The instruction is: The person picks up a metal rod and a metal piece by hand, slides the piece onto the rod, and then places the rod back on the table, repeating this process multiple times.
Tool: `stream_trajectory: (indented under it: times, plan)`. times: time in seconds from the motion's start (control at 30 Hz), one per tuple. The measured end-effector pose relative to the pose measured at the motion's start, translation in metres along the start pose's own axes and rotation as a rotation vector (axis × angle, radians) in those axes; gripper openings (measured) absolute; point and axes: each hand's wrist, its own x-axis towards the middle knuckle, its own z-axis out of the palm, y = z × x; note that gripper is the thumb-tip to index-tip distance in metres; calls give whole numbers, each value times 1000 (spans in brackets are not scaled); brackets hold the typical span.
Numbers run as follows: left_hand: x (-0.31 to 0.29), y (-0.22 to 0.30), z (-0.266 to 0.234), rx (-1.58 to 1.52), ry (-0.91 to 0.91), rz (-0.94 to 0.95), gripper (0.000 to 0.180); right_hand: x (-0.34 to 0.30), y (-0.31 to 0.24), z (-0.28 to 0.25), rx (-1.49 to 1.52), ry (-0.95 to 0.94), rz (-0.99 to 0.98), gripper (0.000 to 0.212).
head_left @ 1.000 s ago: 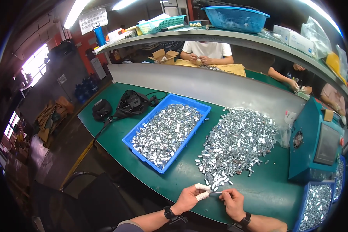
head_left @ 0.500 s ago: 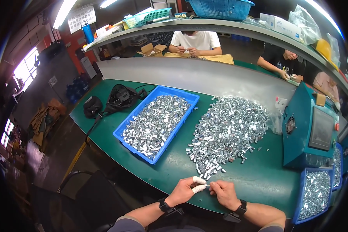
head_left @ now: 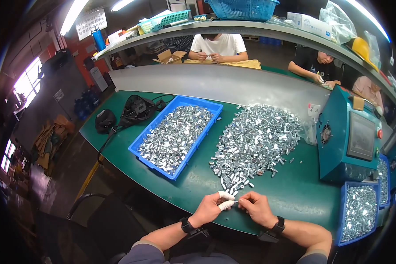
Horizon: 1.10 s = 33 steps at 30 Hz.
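At the table's front edge, my left hand (head_left: 210, 207) and my right hand (head_left: 258, 208) meet fingertip to fingertip. White wraps (head_left: 226, 205) cover the thumb and a finger of the left one. A small thin metal piece (head_left: 236, 202) lies between the two pinches, mostly hidden by fingers, so its exact kind cannot be told. Just beyond my fingers spreads a heap of small silvery metal sleeves (head_left: 257, 141), a few loose ones trailing toward me. To the left a blue tray (head_left: 177, 175) is filled with similar metal parts.
On the right stands a teal machine (head_left: 339, 136) with a screen, beside blue bins (head_left: 342, 220) of metal parts. A black bag (head_left: 137, 110) with straps lies at the left. A shelf (head_left: 233, 27) crosses above; people (head_left: 218, 46) work beyond the divider. A chair (head_left: 105, 220) is lower left.
The whole view has shifted slightly, so the table things sit a little higher and further left. Both hands stay together in their pinch; the right wrist has turned slightly.
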Motion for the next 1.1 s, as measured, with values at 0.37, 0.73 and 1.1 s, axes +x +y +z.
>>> stream_trajectory:
  times: [0.37,0.73,1.1]
  plan:
    - [-5,-3,34,-153,-55,-77,22,-35,7,-35,-77,0,-23,15]
    - [-12,5,49,159,-15,25,18,-38,7,-44,-286,-66,-78,29]
    - [-13,1,51,118,46,48,16,-33,5,-38,-12,-5,-79,19]
